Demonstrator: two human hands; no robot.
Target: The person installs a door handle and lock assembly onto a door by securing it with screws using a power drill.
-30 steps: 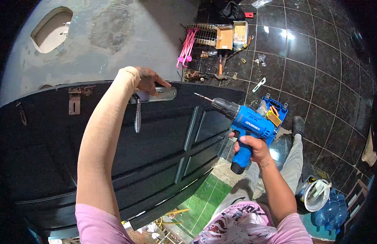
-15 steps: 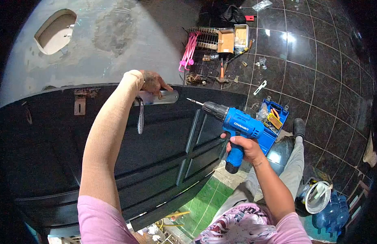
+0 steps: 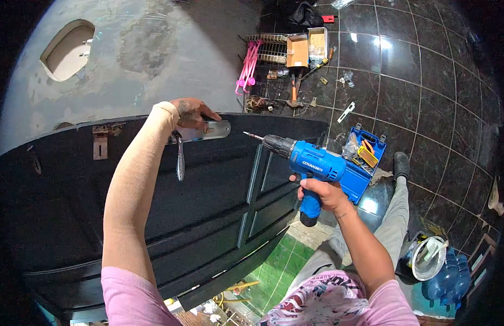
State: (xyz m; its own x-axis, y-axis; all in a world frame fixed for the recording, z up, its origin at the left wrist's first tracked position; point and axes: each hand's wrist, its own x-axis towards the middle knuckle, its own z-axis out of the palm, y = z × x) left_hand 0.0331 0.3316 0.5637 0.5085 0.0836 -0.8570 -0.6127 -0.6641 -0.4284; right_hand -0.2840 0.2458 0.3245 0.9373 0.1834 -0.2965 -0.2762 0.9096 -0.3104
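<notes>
My right hand (image 3: 322, 194) is wrapped around the grip of a blue cordless drill (image 3: 316, 162). Its long bit (image 3: 253, 135) points left toward the door handle's metal plate (image 3: 218, 129), with a gap between them. My left hand (image 3: 193, 113), below a beige sleeve, grips that plate at the edge of a dark door (image 3: 208, 185). Part of the plate is hidden behind the hand. The shiny lever (image 3: 180, 160) of the handle hangs down the door's face.
A rusty latch (image 3: 100, 144) is fixed to the door. On the dark tiles are an open blue tool case (image 3: 355, 182), a hammer (image 3: 294, 92), a white metal strip (image 3: 346, 112), pink hooked rods (image 3: 248, 68) and small boxes (image 3: 297, 50). A bucket (image 3: 429, 259) stands lower right.
The drill has shifted slightly left in the view, along with the door handle and left hand. Both hands keep their hold, and the bit remains apart from the plate.
</notes>
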